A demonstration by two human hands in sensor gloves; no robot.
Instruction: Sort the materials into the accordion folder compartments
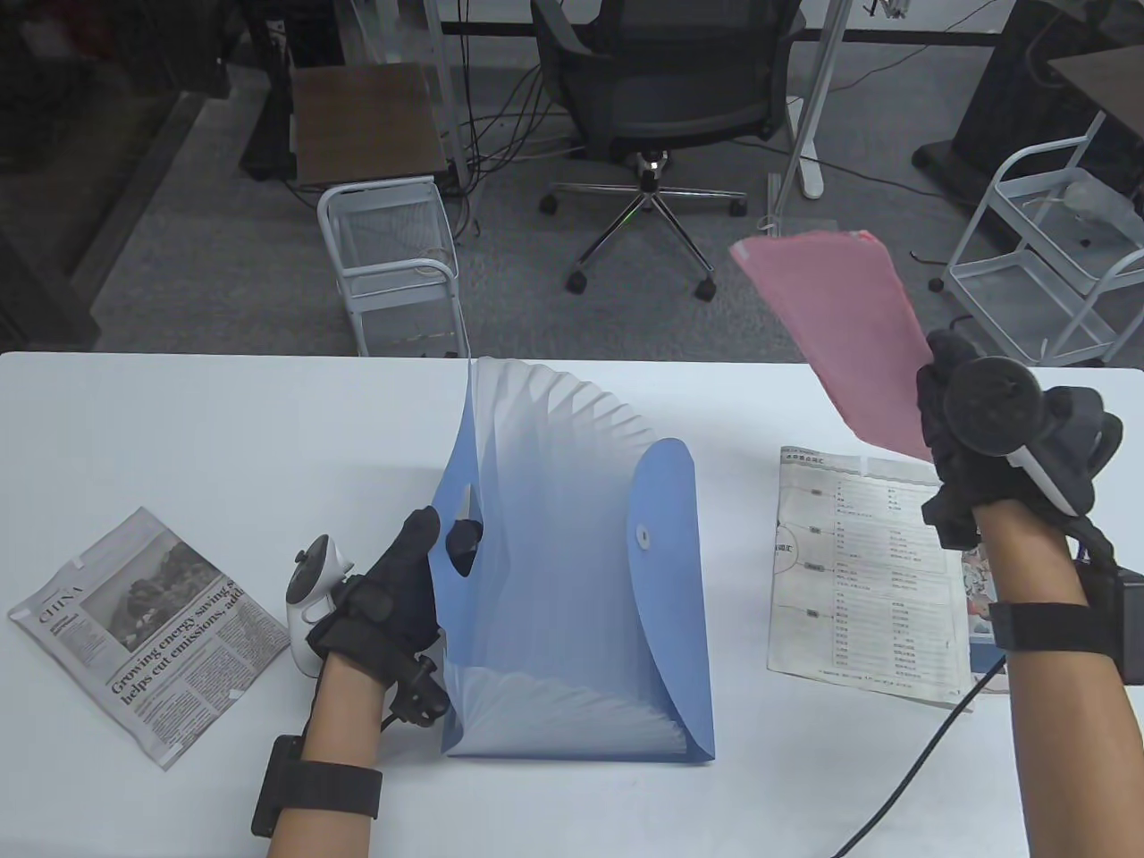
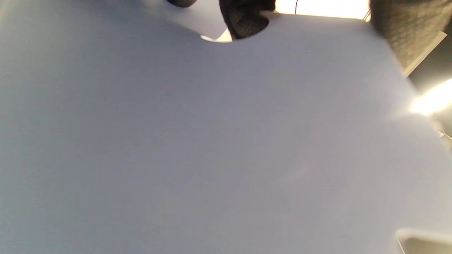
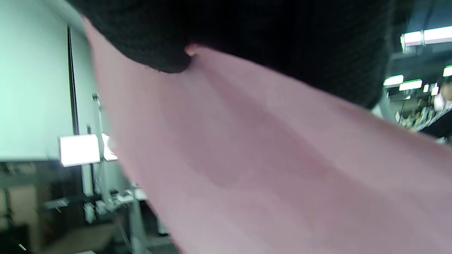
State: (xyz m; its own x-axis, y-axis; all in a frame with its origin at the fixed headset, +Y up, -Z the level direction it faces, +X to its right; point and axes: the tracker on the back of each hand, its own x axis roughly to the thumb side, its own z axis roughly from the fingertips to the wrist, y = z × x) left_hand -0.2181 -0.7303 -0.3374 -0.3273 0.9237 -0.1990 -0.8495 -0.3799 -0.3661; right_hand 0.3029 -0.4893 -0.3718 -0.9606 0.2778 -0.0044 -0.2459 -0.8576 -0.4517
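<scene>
The blue folder [image 1: 572,572] lies on the white worktop [image 1: 179,411], fanned wide open, between the two hands. The left hand [image 1: 384,599] grips the folder's left wall, with fingers [image 2: 247,21] hooked through its cut-out hole. The right hand [image 1: 992,447] holds a pink sheet [image 1: 831,322] up in the air, off to the right of the folder. A printed page [image 1: 862,572] lies on the worktop under the right hand. A newspaper [image 1: 147,626] lies just left of the left hand.

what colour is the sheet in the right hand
Pink; the sheet shows best in the table view.
</scene>
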